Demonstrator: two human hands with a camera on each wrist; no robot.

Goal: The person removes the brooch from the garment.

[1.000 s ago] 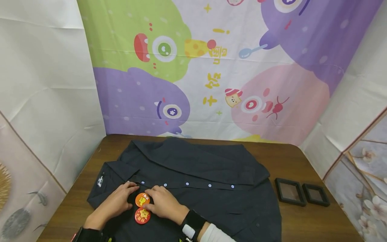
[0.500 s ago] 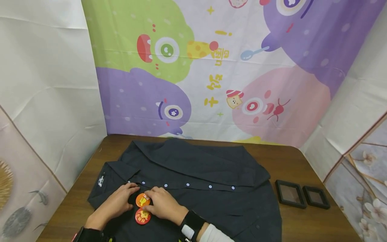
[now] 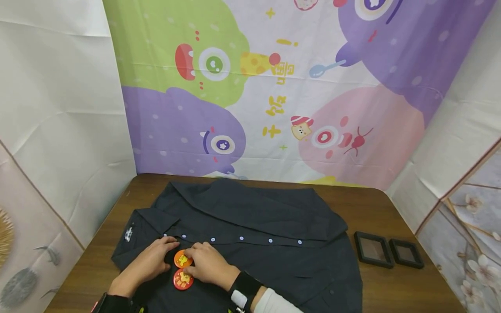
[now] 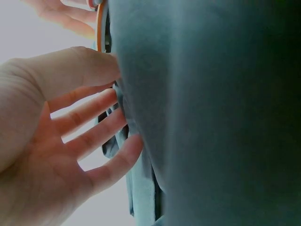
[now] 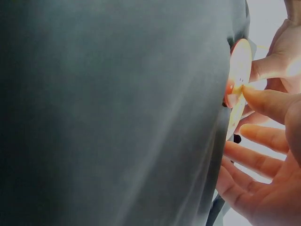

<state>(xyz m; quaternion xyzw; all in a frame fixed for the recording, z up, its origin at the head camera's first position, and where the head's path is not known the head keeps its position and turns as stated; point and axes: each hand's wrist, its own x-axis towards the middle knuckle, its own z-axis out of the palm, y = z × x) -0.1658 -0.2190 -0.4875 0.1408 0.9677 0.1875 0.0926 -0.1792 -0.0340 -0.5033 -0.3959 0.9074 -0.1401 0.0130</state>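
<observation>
A dark button-up shirt (image 3: 270, 265) lies spread on the table. Two round pin badges rest on it, an orange one (image 3: 182, 259) above a red one (image 3: 182, 280). To their left, my left hand (image 3: 150, 261) rests on the cloth, its fingers spread and nearly straight in the left wrist view. From the right, my right hand (image 3: 211, 265) touches the badges: its thumb is on the red badge's upper edge and its index finger is by the orange one. The right wrist view shows the other right fingers extended against the cloth. The badges' backs are hidden.
Two black square frames (image 3: 373, 249) lie side by side on the wooden table (image 3: 407, 287), right of the shirt. A cartoon-print cloth (image 3: 270, 156) hangs behind the table. White sheets (image 3: 66, 108) stand at the sides.
The right hand's fingers shift very slightly to the left over the badges. The left hand stays where it is, and the head view sways a little.
</observation>
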